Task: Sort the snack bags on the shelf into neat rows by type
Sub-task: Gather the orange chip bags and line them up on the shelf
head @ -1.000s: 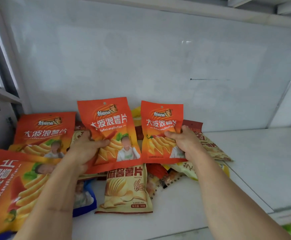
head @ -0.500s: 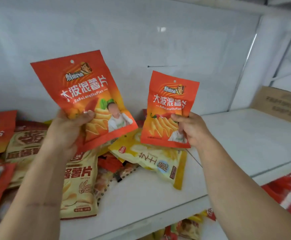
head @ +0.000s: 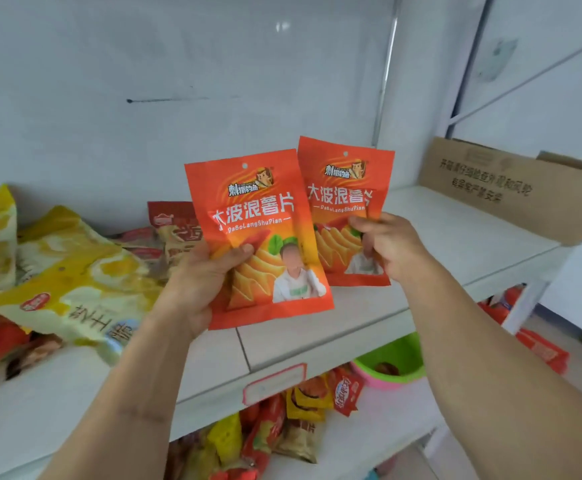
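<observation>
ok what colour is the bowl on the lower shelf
Green inside with a pink outer rim, the bowl shows in the head view, under the upper shelf.

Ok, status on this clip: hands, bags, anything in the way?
Left hand grips one orange chip bag; right hand grips a matching orange bag. Both held above the white shelf. Brown cardboard box sits at right.

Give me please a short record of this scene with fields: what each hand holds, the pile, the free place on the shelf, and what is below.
left hand: left hand grips an orange chip bag, upright
right hand: right hand pinches a second orange chip bag of the same print, partly behind the first
pile: mixed bags at left, a yellow bag on top
free place: bare white shelf at right, before a cardboard box
below: more snack bags and a green bowl
</observation>
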The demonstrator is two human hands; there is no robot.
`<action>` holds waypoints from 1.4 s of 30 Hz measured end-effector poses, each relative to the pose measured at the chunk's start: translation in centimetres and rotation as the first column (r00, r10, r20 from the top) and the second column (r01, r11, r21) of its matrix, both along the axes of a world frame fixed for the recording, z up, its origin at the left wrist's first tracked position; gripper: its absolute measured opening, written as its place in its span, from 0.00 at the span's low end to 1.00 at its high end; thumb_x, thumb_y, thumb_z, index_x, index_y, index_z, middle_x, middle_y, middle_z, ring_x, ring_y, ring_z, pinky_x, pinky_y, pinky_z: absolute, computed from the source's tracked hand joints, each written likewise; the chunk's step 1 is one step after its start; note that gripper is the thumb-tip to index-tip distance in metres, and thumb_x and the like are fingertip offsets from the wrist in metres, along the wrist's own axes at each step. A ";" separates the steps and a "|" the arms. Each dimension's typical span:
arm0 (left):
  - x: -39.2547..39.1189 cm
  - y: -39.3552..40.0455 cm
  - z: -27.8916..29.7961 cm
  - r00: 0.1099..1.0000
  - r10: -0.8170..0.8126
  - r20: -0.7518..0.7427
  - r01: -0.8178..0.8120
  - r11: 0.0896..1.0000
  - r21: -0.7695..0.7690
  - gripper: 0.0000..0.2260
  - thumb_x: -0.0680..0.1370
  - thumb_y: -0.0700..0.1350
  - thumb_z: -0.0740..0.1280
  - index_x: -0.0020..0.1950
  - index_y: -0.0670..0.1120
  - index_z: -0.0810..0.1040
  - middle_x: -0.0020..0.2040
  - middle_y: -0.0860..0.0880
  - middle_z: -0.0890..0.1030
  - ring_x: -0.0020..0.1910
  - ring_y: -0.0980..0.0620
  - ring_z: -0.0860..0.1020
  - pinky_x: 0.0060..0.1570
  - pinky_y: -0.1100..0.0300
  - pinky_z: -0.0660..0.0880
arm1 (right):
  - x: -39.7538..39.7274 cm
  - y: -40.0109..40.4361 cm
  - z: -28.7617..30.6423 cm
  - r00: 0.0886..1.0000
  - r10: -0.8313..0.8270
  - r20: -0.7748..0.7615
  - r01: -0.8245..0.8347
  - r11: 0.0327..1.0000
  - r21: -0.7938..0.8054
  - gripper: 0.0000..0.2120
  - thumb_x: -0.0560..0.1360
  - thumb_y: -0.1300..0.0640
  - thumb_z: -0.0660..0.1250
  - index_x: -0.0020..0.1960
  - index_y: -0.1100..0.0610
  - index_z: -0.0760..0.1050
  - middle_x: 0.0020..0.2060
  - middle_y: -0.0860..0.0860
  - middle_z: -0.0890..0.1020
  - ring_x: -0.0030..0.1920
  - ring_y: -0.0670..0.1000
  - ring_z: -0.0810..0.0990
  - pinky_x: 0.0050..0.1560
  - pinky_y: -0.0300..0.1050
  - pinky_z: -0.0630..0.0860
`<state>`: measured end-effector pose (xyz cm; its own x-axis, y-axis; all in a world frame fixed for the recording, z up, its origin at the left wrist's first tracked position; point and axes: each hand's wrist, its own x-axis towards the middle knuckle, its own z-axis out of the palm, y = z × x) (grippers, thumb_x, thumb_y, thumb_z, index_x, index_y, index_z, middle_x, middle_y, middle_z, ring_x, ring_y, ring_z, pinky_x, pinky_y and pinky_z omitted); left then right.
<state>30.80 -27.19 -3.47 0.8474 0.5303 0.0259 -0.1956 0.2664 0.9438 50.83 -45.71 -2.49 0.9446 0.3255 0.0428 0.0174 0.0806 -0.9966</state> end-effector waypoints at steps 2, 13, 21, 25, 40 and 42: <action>2.5 -2.4 0.0 0.999 -0.041 -0.005 0.041 0.999 -0.015 0.18 0.77 0.37 0.69 0.67 0.41 0.78 0.60 0.43 0.84 0.57 0.46 0.84 0.51 0.51 0.82 | 2.1 -2.4 -0.3 1.000 -0.017 -0.005 0.017 1.000 -0.022 0.02 0.73 0.61 0.75 0.46 0.58 0.83 0.24 0.49 0.79 0.23 0.49 0.73 0.28 0.41 0.69; 20.2 -8.9 1.3 0.993 -0.089 -0.077 0.088 0.996 -0.008 0.17 0.77 0.41 0.71 0.66 0.41 0.78 0.57 0.41 0.85 0.55 0.40 0.84 0.53 0.46 0.82 | 17.4 -9.7 -0.8 0.995 -0.095 0.007 0.096 0.992 -0.077 0.03 0.74 0.60 0.75 0.43 0.57 0.82 0.24 0.48 0.76 0.23 0.48 0.68 0.23 0.39 0.66; 29.3 -10.8 0.7 0.982 -0.074 -0.175 0.068 0.997 -0.038 0.13 0.77 0.41 0.71 0.62 0.42 0.81 0.55 0.40 0.85 0.54 0.39 0.84 0.56 0.43 0.80 | 29.2 -11.5 -0.4 0.995 -0.094 -0.023 0.090 0.984 -0.151 0.04 0.76 0.53 0.74 0.46 0.53 0.82 0.22 0.47 0.75 0.28 0.49 0.68 0.34 0.42 0.72; 32.7 -12.6 0.1 0.979 -0.010 -0.203 0.012 1.000 0.006 0.12 0.79 0.43 0.70 0.62 0.43 0.80 0.55 0.41 0.86 0.54 0.39 0.84 0.57 0.42 0.80 | 34.9 -11.7 -0.6 1.000 -0.015 0.006 0.016 0.989 -0.150 0.06 0.76 0.53 0.73 0.51 0.53 0.82 0.27 0.44 0.79 0.29 0.48 0.71 0.33 0.42 0.71; 44.3 -21.7 -2.4 0.902 0.300 -0.310 -0.280 0.954 0.108 0.08 0.78 0.44 0.71 0.55 0.42 0.83 0.48 0.42 0.87 0.49 0.40 0.86 0.56 0.39 0.80 | 44.3 -10.9 -2.1 0.973 0.201 -0.116 -0.221 0.953 -0.209 0.34 0.77 0.28 0.53 0.67 0.52 0.75 0.60 0.52 0.81 0.58 0.56 0.81 0.62 0.51 0.74; 45.7 -21.8 -2.9 0.868 0.370 -0.330 -0.322 0.927 0.192 0.11 0.76 0.47 0.74 0.55 0.43 0.82 0.47 0.44 0.87 0.46 0.42 0.86 0.54 0.40 0.81 | 44.8 -10.7 -2.1 0.964 0.239 -0.116 -0.256 0.952 -0.168 0.34 0.75 0.26 0.54 0.67 0.50 0.76 0.58 0.52 0.84 0.55 0.54 0.83 0.58 0.52 0.78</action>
